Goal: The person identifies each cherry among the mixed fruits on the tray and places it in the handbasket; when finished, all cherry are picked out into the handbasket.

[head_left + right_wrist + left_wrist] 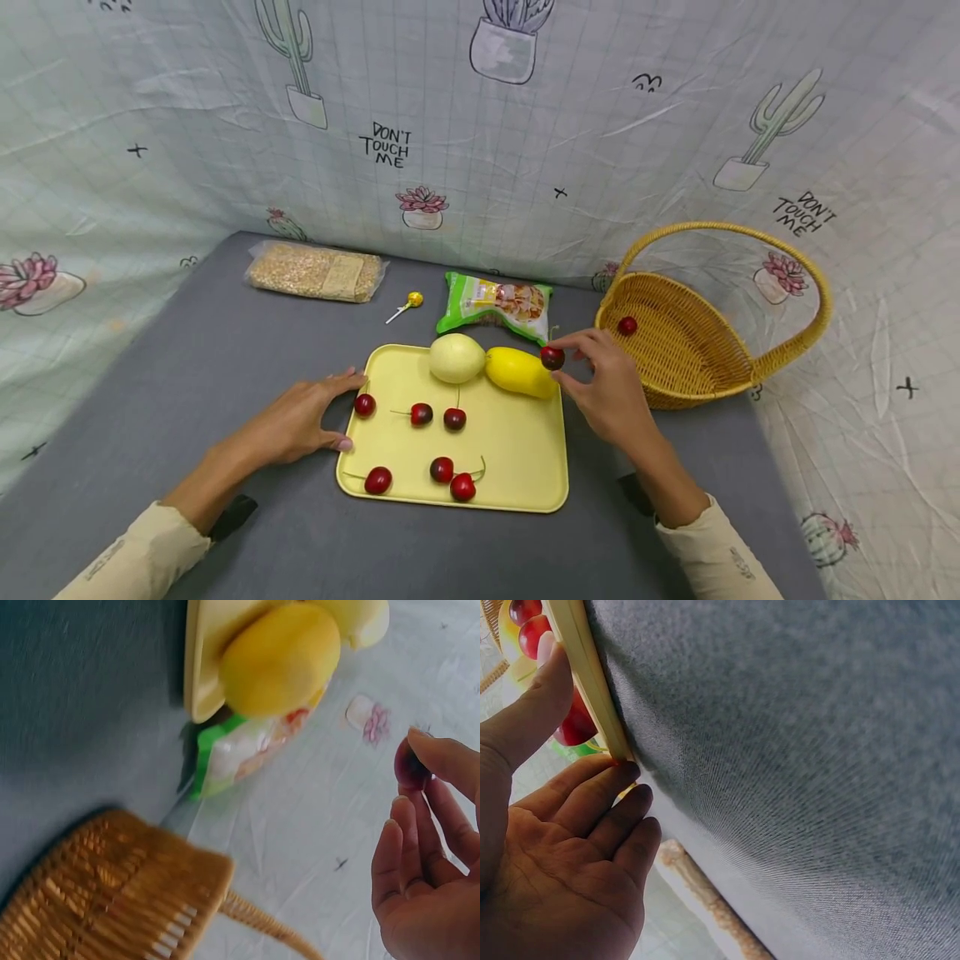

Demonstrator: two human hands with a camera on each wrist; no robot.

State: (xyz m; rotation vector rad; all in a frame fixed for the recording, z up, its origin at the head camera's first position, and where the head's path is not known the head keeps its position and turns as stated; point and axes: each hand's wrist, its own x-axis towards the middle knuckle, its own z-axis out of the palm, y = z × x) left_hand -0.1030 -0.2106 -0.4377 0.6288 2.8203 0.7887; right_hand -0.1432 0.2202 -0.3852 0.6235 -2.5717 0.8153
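My right hand (pixel 611 387) pinches a dark red cherry (pixel 552 358) between thumb and fingertips, above the tray's right edge. In the right wrist view the same cherry (pixel 412 766) shows at the fingertips. My left hand (pixel 306 419) rests at the left edge of the yellow tray (pixel 510 467), thumb and fingers spread along its rim. Several stemmed cherries (pixel 454 418) lie scattered on the tray. At its back edge are a pale yellow-green round fruit (pixel 457 359) and a yellow oblong fruit (pixel 520 372). Another cherry (pixel 627 326) is inside the wicker basket (pixel 686 333).
The basket, with a tall arched handle (pixel 825 300), stands right of the tray. Behind the tray lie a green snack packet (pixel 498 305), a yellow-wrapped lollipop (pixel 413 299) and a clear bag of grains (pixel 315 271). A patterned cloth (pixel 480 150) hangs behind the grey tabletop (pixel 187 350).
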